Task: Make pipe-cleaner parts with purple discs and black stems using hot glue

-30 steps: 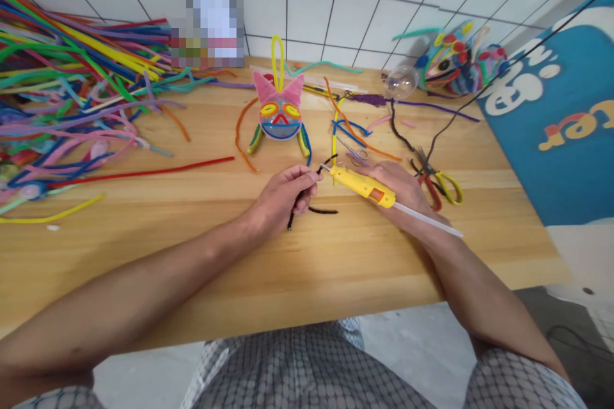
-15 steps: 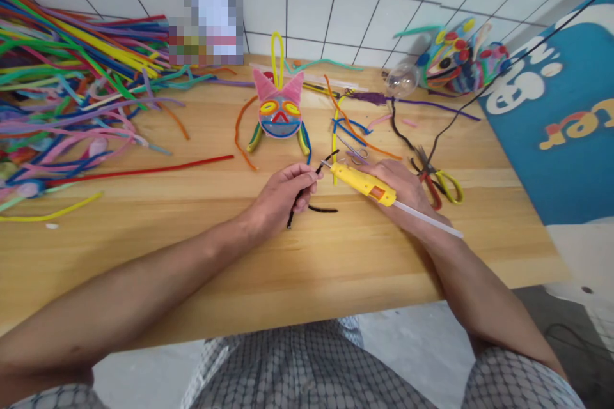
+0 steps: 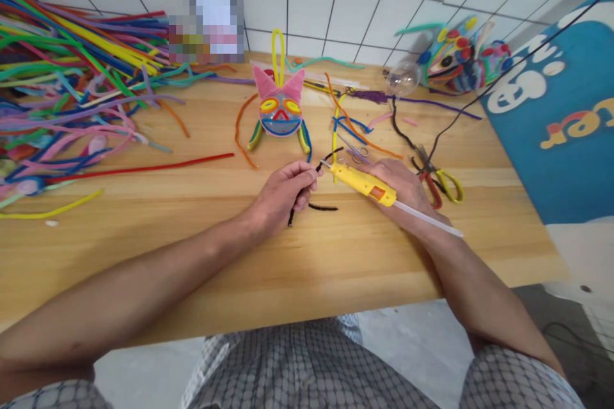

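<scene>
My left hand [image 3: 290, 188] pinches a black pipe cleaner [image 3: 291, 216] between thumb and fingers; its upper end sticks out past the fingertips. My right hand [image 3: 396, 182] is closed round a yellow hot glue gun [image 3: 362, 183], with a clear glue stick [image 3: 429, 218] jutting from its back. The gun's metal nozzle is at the black pipe cleaner, just beyond my left fingertips; whether it touches cannot be made out. Behind my left hand sits a cat-faced ornament [image 3: 281, 116] with pink ears and a yellow loop. Another short black piece [image 3: 325, 208] lies beside my left hand.
A heap of coloured pipe cleaners [image 3: 71, 89] covers the table's left side. Scissors with red and yellow handles [image 3: 444, 182] lie right of my right hand, near a black cord. A clear plastic ball [image 3: 403, 80] and a colourful decorated figure [image 3: 455, 61] stand at the back right.
The upper end of the black pipe cleaner has shifted slightly to the right and up. Both hands and the glue gun have stayed almost still.
</scene>
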`<state>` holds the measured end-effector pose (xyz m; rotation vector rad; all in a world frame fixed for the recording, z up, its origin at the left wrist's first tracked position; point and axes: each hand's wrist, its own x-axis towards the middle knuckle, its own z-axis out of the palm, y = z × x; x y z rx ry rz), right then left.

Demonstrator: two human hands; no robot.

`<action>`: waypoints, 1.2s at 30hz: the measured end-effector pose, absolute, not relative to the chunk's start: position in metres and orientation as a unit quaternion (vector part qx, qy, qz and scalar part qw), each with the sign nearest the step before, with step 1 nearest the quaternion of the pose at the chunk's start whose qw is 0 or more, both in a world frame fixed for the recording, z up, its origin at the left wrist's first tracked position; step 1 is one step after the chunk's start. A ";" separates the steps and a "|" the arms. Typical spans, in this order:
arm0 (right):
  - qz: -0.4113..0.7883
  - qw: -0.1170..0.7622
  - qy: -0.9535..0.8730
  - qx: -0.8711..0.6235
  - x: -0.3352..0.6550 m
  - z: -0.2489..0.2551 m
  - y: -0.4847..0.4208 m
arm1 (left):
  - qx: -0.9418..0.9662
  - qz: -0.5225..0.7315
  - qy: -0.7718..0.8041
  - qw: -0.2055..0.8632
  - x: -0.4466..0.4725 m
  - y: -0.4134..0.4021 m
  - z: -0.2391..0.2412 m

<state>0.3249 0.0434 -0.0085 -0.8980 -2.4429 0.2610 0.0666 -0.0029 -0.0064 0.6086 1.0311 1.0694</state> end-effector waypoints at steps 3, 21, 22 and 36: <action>0.091 0.269 -0.897 -0.339 0.325 -0.006 0.042 | 0.280 0.483 0.463 0.689 0.067 -0.004 -0.008; 0.065 0.265 -0.911 -0.308 0.324 -0.003 0.042 | 0.294 0.491 0.471 0.671 0.069 -0.006 -0.008; 0.068 0.263 -0.912 -0.308 0.324 -0.002 0.042 | 0.295 0.491 0.471 0.671 0.069 -0.006 -0.008; 0.095 0.279 -0.900 -0.321 0.327 -0.011 0.045 | 0.300 0.493 0.468 0.669 0.069 -0.005 -0.008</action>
